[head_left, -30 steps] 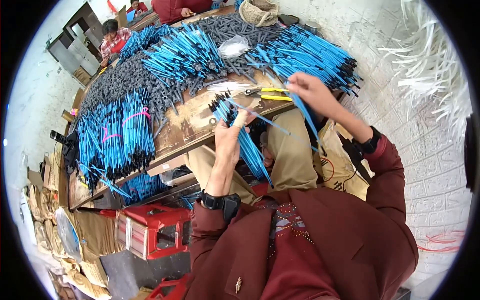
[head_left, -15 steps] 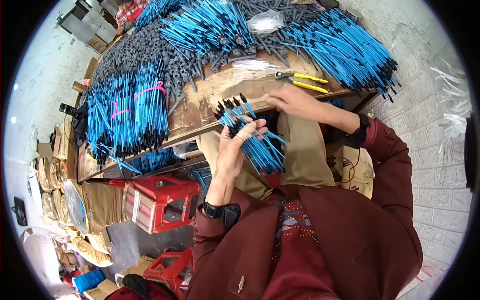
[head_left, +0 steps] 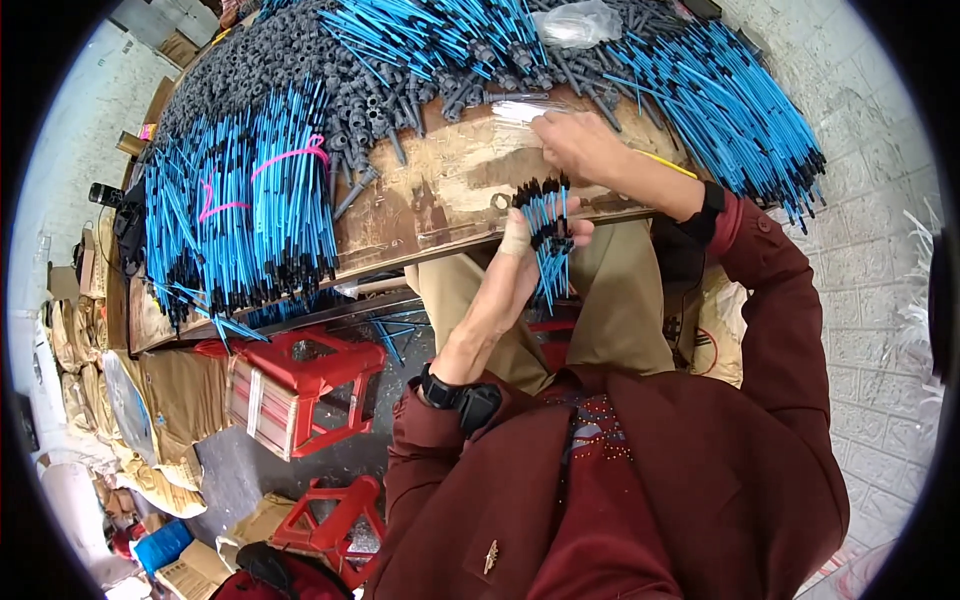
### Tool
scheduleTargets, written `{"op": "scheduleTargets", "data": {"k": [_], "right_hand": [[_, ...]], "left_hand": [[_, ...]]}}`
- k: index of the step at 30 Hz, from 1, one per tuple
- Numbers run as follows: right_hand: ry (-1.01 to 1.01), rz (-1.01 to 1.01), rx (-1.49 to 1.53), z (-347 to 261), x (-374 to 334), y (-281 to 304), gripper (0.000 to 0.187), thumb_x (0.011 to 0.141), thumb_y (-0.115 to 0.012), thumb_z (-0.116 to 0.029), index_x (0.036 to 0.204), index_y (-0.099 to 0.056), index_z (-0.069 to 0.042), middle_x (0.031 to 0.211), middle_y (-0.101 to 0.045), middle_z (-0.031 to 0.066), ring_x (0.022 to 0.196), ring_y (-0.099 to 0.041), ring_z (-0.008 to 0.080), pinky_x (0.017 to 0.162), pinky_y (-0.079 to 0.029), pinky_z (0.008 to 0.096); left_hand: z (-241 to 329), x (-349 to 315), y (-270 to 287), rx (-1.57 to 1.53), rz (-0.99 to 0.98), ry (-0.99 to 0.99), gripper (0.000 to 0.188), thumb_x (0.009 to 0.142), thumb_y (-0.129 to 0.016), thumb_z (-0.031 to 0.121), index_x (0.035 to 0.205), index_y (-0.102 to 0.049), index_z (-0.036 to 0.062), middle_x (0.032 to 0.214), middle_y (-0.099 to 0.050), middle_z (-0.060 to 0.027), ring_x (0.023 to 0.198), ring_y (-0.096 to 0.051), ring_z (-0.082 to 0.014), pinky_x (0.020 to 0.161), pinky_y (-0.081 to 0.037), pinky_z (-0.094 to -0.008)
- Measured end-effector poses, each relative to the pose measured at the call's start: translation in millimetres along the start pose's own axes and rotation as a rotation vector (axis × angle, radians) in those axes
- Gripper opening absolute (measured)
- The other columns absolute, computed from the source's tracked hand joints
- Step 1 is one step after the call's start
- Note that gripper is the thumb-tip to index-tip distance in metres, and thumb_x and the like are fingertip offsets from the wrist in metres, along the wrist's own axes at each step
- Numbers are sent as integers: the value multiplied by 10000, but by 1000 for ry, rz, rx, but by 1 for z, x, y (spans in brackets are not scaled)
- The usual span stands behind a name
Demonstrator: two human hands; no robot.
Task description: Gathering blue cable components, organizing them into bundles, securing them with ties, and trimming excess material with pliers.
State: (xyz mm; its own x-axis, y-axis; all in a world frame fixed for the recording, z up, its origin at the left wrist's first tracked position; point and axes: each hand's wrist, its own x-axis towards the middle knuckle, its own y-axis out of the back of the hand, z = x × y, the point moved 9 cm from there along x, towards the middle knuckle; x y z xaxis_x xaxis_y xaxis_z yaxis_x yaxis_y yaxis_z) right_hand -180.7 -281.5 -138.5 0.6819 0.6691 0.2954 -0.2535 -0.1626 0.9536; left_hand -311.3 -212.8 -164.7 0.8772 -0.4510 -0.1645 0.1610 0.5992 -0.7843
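My left hand (head_left: 515, 255) is wrapped round a bundle of thin blue rods with black ends (head_left: 546, 215), held nearly upright at the table's front edge. The thumb, with a tan wrap on it, presses along the bundle's near side. Over the table, my right hand (head_left: 583, 148) has its fingers curled together at the thin clear-white strips (head_left: 522, 112). Its fingertips touch or hover over these strips; whether one is pinched is hidden. Below my right forearm, a yellow handle of the pliers (head_left: 668, 164) shows; the rest is covered.
Bundled blue rods with a pink tie (head_left: 285, 200) stand at the table's left. More blue rods (head_left: 735, 110) lie at the right. Grey plastic fittings (head_left: 270, 70) heap up behind, with a clear plastic bag (head_left: 578, 24). Red stools (head_left: 318, 365) stand on the floor at left.
My right hand has moved forward to the clear-white strips, its forearm now covering most of the pliers. My left hand has turned the rod bundle more upright and gripped it closer.
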Motion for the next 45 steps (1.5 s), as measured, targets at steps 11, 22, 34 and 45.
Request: {"op": "scheduleTargets", "data": {"k": [11, 22, 34, 45], "right_hand": [[-130, 77, 579, 24, -48, 40, 200, 828, -624, -78, 1010, -579, -7, 742, -554, 114, 671, -551, 251, 636, -471, 359], [-118, 154, 765, -45, -122, 105, 237, 853, -629, -39, 1090, -641, -35, 833, -565, 58, 680, -546, 143, 597, -453, 279], [-194, -49, 772, -84, -165, 64, 470, 846, -609, 21, 1299, -605, -104, 820, -493, 87, 683, -535, 205, 616, -452, 324], [-96, 5, 696, -89, -154, 67, 458, 816, -607, 24, 1264, -610, -71, 896, -529, 105, 739, -557, 249, 641, -466, 344]], "left_hand": [[-5, 9, -2, 828, -41, -353, 361, 1008, -521, 141, 1349, -523, 25, 1104, -688, -129, 1039, -648, -175, 906, -509, -295], [-44, -27, 18, 503, 2, 27, 345, 1012, -512, 157, 1333, -529, 32, 1110, -676, -155, 1035, -659, -215, 893, -541, -348], [-96, -53, 43, 413, 48, 186, 337, 1019, -502, 208, 1306, -551, 38, 1055, -693, -147, 995, -675, -223, 872, -558, -360], [-94, -53, 50, 434, 15, 181, 329, 1016, -512, 218, 1290, -572, 46, 1054, -699, -145, 1002, -670, -223, 878, -544, -351]]}}
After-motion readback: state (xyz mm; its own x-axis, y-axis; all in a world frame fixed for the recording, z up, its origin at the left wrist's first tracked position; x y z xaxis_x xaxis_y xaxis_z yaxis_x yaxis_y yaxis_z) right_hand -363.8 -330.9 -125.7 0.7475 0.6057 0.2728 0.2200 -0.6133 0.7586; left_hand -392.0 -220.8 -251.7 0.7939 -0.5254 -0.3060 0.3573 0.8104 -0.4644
